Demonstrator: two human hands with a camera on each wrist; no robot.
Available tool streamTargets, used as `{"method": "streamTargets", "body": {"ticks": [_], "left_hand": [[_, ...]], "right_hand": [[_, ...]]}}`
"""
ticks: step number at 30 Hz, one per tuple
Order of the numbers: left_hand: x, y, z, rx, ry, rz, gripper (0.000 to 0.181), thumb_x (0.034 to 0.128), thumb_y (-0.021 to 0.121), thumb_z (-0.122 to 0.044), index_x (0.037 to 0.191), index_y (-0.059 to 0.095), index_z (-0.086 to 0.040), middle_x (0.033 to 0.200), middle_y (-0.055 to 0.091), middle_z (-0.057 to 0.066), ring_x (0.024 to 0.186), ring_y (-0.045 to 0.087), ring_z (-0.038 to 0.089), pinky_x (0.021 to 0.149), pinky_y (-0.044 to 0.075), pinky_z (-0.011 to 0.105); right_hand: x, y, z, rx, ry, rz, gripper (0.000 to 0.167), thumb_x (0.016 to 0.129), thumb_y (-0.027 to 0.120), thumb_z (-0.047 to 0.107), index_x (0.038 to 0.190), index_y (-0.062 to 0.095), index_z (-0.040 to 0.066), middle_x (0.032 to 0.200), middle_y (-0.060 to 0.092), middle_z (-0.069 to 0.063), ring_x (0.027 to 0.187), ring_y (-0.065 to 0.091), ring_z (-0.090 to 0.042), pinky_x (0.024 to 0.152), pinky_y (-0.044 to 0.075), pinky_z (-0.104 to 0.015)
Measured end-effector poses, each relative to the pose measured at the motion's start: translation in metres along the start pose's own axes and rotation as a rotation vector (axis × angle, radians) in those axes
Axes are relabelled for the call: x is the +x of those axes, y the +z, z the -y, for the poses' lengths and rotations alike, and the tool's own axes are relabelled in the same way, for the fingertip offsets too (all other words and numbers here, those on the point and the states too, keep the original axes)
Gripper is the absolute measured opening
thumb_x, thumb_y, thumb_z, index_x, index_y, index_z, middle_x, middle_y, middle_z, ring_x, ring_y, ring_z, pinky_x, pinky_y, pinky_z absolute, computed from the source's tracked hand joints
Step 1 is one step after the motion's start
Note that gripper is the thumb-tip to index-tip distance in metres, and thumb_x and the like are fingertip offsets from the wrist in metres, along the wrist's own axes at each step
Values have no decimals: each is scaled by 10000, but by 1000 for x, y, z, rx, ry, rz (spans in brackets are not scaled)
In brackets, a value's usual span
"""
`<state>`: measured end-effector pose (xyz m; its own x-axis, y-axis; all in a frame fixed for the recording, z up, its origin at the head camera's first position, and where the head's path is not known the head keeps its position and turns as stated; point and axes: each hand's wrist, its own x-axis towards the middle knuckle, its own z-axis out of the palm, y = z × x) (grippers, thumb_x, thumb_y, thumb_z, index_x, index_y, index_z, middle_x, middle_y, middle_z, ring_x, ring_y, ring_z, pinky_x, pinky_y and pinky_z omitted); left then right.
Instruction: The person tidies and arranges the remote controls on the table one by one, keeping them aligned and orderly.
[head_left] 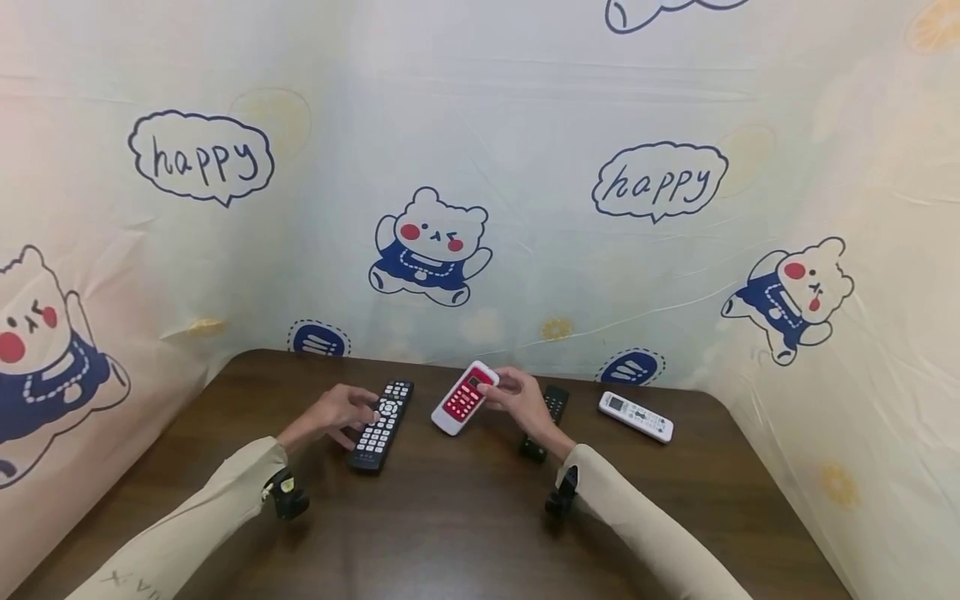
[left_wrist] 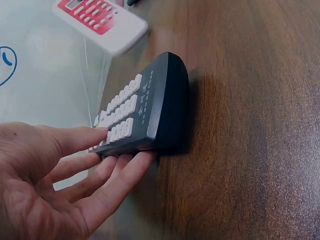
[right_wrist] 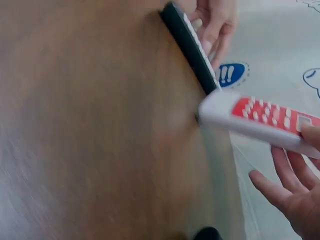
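My left hand (head_left: 339, 410) grips a black remote control (head_left: 380, 427) with white buttons, which lies on the table. The left wrist view shows the thumb on its buttons and the other fingers along its side (left_wrist: 172, 107). To the right, my right hand (head_left: 527, 407) holds a white remote control (head_left: 448, 417) with a red button panel, tilted and raised off the table. Its thumb lies over the small screen end, and the fingers are behind and below the remote, as the right wrist view shows (right_wrist: 260, 131).
A second black remote control (head_left: 556, 403) lies partly hidden behind the right hand and wrist. Farther right on the brown table (head_left: 450, 533) lies a white remote control (head_left: 636, 417) with a small screen. A printed cloth (head_left: 540, 250) hangs behind the table and at both sides.
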<state>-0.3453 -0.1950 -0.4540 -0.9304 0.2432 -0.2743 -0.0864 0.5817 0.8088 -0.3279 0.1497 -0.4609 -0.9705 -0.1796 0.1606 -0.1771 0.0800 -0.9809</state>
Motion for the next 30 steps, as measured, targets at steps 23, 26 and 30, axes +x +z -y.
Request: {"method": "streamTargets", "body": {"ticks": [23,26,30], "left_hand": [[0,-2,0,2,3,26,544,994,670,-62,1482,483,86,1254,640,333,1091,683,453,692,681,443],[0,-1,0,-7,14,22,532,998,670,-61,1474,490,94,1240,653,333,1083,691,456,685,682,444],[-1,0,2,-17,23,20,518,1007,662,-57,1466,490,109,1252,646,351,1084,690,472,689,682,453]], "right_hand": [[-13,0,12,59,369,-160,403,954,769,128,1297,617,-19,1075,749,-232,875,779,-289,860,658,-518],[-11,0,12,65,378,-169,394,959,766,137,1294,620,-10,1096,744,-232,892,779,-297,860,662,-504],[-7,3,11,81,373,-154,386,961,763,135,1286,622,-19,1106,739,-238,913,779,-306,870,660,-503]]}}
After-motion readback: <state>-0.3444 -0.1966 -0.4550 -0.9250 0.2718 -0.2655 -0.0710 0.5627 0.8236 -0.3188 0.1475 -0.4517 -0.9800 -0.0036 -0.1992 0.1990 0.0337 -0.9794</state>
